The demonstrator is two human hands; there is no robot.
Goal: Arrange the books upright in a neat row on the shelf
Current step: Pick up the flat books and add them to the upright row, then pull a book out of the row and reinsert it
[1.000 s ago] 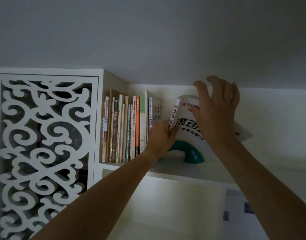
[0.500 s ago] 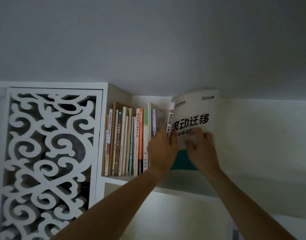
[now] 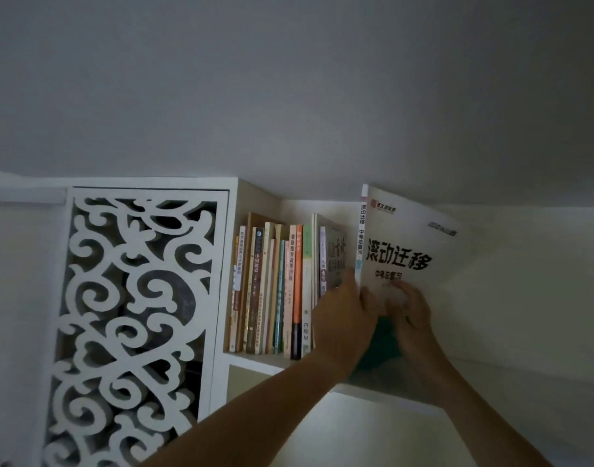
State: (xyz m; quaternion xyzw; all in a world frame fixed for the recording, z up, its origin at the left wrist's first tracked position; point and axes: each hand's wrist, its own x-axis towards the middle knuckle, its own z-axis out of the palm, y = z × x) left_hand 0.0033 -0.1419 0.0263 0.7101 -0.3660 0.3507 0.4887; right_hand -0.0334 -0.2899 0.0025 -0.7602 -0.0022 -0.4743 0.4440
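Keep left hand (image 3: 344, 318) gripping big book's (image 3: 403, 244) spine, right hand (image 3: 410, 310) prob. pinching cover (blurred); slide upright vs. row of books (image 3: 275, 291), base flat on shelf (image 3: 255, 360).

Open shelf (image 3: 511, 372) right of white workbook (image 3: 403, 237)

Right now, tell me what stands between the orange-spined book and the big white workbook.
In the head view, a few upright books stand between the orange-spined book and the white workbook; the left hand covers their lower ends.
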